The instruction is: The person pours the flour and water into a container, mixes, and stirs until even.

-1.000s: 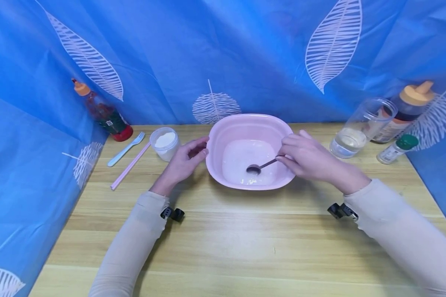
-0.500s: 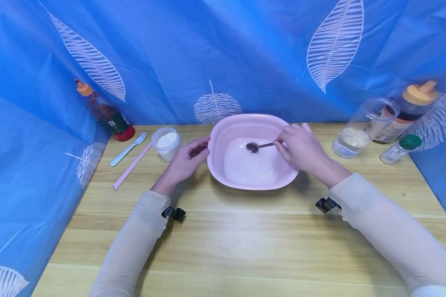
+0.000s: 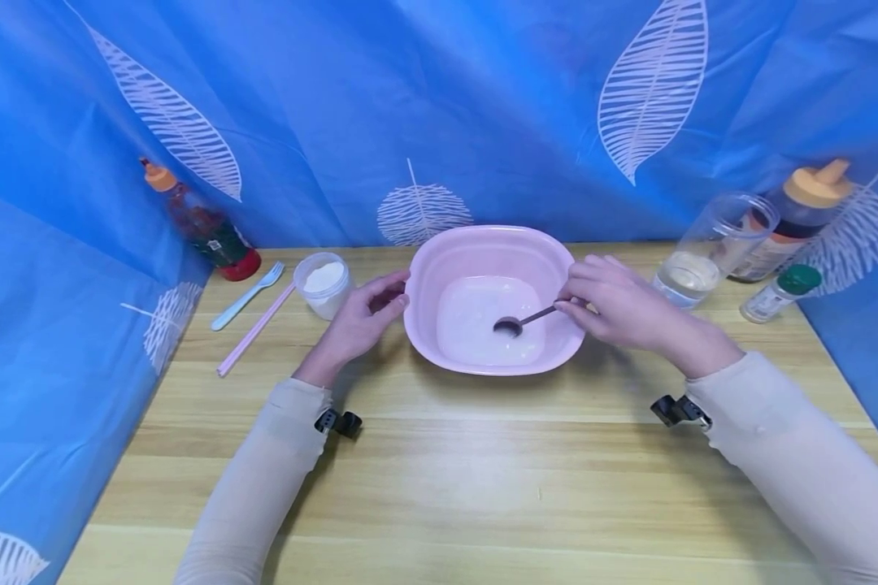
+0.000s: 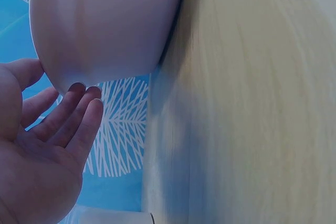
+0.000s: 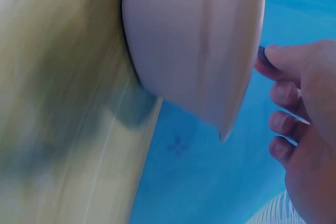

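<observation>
Spoon (image 3: 508, 327) and basin (image 3: 490, 258) share the far middle of the table (image 3: 439, 487), the spoon's dark bowl low inside the pink basin over whitish, shiny contents; whether it touches the bottom cannot be told. The right hand (image 3: 618, 305) pinches the handle's end between thumb and fingers above the basin's right rim. The left hand (image 3: 358, 321) only steadies the basin's left end, its loosely bent fingertips touching the rim with thumb and fingers apart.

With so light a hold, a hard push of the spoon against the wall could slide or turn the basin, and a quick sweep could splash its contents over the rim. The right wrist overlaps the base of the clear cup (image 3: 691, 272) in the head view, so drawing back carelessly might knock it and spill its liquid. Likewise, the left knuckles could shove the jar of white powder (image 3: 325, 296) just beside them.

No writing is legible: the red sauce bottle (image 3: 208, 227) shows a small pale square on a green label, while print on the orange-capped bottle (image 3: 797, 219) and green-capped shaker (image 3: 771, 301) is too small to read.
</observation>
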Action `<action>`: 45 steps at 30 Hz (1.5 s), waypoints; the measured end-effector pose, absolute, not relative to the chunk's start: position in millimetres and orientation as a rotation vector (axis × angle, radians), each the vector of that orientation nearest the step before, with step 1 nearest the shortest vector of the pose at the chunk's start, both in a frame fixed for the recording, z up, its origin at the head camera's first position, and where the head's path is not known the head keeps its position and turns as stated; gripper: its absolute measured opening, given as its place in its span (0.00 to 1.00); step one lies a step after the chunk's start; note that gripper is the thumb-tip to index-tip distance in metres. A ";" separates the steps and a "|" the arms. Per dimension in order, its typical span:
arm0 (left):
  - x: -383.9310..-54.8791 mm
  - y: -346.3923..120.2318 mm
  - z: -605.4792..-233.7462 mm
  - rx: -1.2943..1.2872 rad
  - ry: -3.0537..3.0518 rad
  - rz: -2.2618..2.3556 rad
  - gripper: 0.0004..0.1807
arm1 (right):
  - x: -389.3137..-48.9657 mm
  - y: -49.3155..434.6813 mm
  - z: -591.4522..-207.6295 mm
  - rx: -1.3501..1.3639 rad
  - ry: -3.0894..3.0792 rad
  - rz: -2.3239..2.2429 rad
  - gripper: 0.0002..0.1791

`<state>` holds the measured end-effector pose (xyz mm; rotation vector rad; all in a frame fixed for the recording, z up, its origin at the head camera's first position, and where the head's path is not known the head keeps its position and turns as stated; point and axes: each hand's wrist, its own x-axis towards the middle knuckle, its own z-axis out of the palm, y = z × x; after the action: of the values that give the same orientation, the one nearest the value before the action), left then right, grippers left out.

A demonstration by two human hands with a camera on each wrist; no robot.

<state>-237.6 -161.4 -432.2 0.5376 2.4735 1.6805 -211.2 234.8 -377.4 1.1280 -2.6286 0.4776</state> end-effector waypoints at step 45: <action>-237.9 -163.5 -433.5 0.550 2.486 1.661 0.27 | -222.6 184.6 -392.2 0.760 -2.832 1.172 0.03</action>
<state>-237.9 -163.5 -433.5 0.5497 2.4856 1.6612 -222.6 184.6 -392.2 0.7597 -2.8324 1.1717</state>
